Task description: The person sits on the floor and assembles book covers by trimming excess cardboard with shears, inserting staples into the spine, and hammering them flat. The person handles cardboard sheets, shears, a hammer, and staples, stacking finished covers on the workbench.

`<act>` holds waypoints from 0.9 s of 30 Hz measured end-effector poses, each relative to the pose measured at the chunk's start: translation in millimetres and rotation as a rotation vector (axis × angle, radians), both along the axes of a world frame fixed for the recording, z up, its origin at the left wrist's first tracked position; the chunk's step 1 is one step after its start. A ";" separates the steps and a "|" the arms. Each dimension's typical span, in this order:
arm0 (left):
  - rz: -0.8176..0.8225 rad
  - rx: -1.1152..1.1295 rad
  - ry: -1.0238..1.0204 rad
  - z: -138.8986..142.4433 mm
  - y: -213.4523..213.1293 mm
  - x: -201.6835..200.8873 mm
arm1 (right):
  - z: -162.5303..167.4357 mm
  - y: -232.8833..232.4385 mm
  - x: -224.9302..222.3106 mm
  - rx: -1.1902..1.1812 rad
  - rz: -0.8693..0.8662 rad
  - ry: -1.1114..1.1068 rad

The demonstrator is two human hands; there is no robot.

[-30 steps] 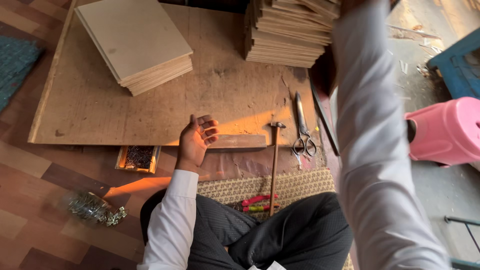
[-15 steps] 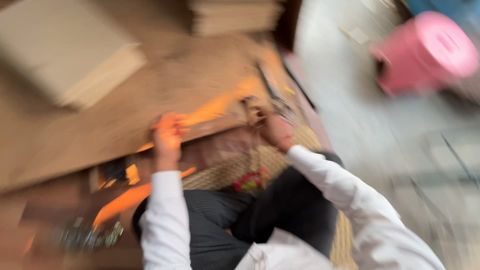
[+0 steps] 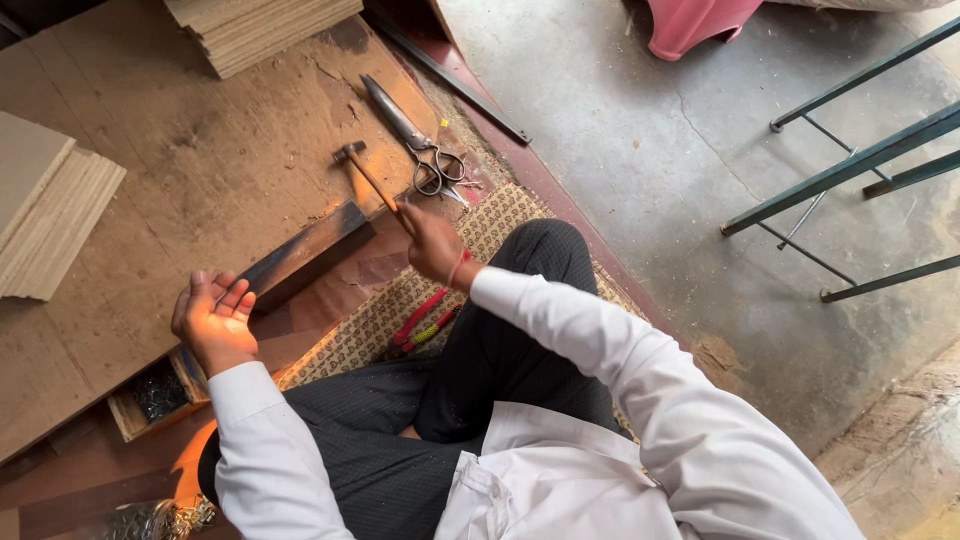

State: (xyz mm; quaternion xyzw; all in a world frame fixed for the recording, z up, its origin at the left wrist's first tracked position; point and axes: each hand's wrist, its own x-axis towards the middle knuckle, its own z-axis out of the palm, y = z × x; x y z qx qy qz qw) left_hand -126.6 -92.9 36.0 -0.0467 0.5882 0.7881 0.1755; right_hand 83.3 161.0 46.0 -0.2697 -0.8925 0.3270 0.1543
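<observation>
two hands are seen above a wide wooden board (image 3: pixel 200 180) that is laid flat on the floor. two stacks of thin boards are placed on it, one stack (image 3: pixel 45 205) at the left edge and another stack (image 3: pixel 260 25) at the top. a dark wooden bar (image 3: pixel 300 255) is laid near the board's lower edge, between the hands. a patterned mat (image 3: pixel 385 310) is spread under the crossed legs. large scissors (image 3: pixel 415 140) are laid at the board's right edge. the hammer (image 3: pixel 365 175) is gripped at the handle's lower end by the right hand (image 3: pixel 432 243), which is closed firmly around it; its head is raised over the board, near the scissors. the left hand (image 3: pixel 212 320) is held open, palm up, with fingers loosely curled and nothing in it, just above a small box of nails (image 3: pixel 155 392).
</observation>
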 end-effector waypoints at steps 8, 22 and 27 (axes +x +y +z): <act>0.019 -0.010 -0.027 -10.5 0.1 -6.1 | 58.9 121.7 -27.2 0.377 -0.011 0.243; 0.085 0.219 0.108 -16.7 14.6 -25.7 | 0.9 196.2 -56.0 -0.734 -0.095 0.303; 0.540 0.149 0.419 -0.6 -8.2 -70.8 | -10.6 204.0 -62.4 0.170 0.037 0.172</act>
